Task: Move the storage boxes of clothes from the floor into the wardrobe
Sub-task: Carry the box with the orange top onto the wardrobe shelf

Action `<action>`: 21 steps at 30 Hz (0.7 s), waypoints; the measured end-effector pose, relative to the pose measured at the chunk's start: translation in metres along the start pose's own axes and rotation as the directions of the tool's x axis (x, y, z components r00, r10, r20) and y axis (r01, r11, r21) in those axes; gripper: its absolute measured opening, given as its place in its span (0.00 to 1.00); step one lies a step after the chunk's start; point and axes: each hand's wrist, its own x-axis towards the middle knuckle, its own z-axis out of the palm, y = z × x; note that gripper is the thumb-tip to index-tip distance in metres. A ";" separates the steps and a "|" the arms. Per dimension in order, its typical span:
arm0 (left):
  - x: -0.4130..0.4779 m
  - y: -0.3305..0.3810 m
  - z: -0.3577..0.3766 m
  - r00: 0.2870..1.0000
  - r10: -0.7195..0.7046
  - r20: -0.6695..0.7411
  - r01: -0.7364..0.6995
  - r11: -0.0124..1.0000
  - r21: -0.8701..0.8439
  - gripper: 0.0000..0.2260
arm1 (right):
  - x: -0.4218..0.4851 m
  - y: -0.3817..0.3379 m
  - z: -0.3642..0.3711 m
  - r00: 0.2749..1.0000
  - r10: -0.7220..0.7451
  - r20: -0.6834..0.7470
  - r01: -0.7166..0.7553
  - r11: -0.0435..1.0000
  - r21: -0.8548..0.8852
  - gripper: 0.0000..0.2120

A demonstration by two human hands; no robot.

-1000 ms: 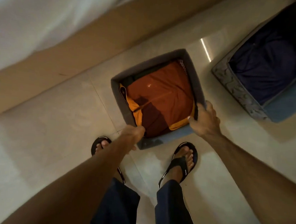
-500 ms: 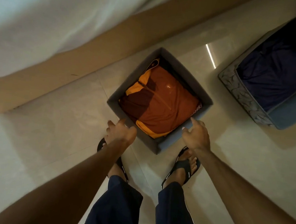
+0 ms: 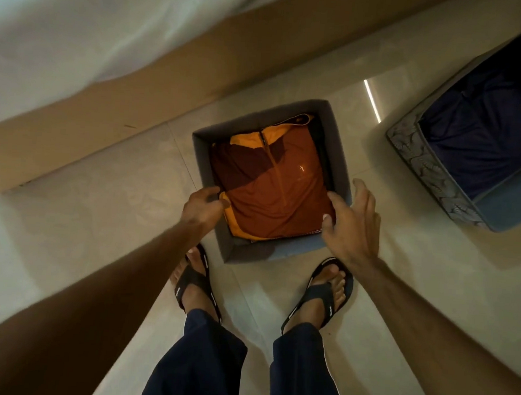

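Observation:
A grey fabric storage box (image 3: 334, 134) stands on the tiled floor just ahead of my feet, with folded orange and rust clothes (image 3: 268, 194) inside. My left hand (image 3: 201, 207) curls over the box's left rim, thumb inside against the clothes. My right hand (image 3: 351, 225) is at the near right corner, fingers spread apart, thumb and forefinger over the clothes and the other fingers beyond the rim. A second, patterned grey storage box (image 3: 422, 164) holding dark blue clothes (image 3: 479, 141) sits on the floor at the right edge.
A wooden bed frame (image 3: 200, 63) with a white sheet (image 3: 80, 24) above it runs across the upper left, close behind the grey box. My feet in black sandals (image 3: 323, 294) stand right before the box. Pale floor tiles (image 3: 82, 215) spread to the left.
The grey box has turned on the floor from corner-on to nearly square to me. My left hand has closed on its left rim; my right hand has moved over its right corner.

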 end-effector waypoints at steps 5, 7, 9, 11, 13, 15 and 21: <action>-0.004 0.003 0.010 0.999 -0.005 0.049 0.003 0.999 0.043 0.23 | 0.043 0.006 0.011 0.936 0.061 0.346 -0.097 0.991 0.089 0.23; -0.012 0.006 0.013 0.998 0.049 0.033 -0.051 0.995 0.081 0.22 | 0.050 0.006 0.008 0.954 0.035 0.298 -0.078 0.988 0.135 0.13; -0.023 0.009 0.012 0.994 0.103 0.018 -0.105 0.987 0.122 0.24 | 0.048 0.009 0.001 0.972 0.021 0.234 -0.056 0.987 0.148 0.08; -0.036 0.011 0.006 0.985 0.174 -0.010 -0.169 0.968 0.187 0.27 | 0.038 0.013 -0.010 0.982 0.016 0.187 -0.048 0.985 0.168 0.08; -0.059 0.019 -0.003 0.971 0.240 -0.018 -0.229 0.945 0.233 0.27 | 0.016 0.019 -0.031 0.991 0.029 0.129 -0.052 0.982 0.181 0.07; -0.077 0.020 -0.008 0.960 0.278 -0.015 -0.265 0.929 0.258 0.27 | -0.007 0.022 -0.046 0.996 0.038 0.079 -0.053 0.980 0.192 0.08; -0.195 0.048 -0.032 0.907 0.421 0.024 -0.398 0.835 0.379 0.30 | -0.108 0.021 -0.145 0.979 0.202 -0.029 -0.188 0.949 0.252 0.19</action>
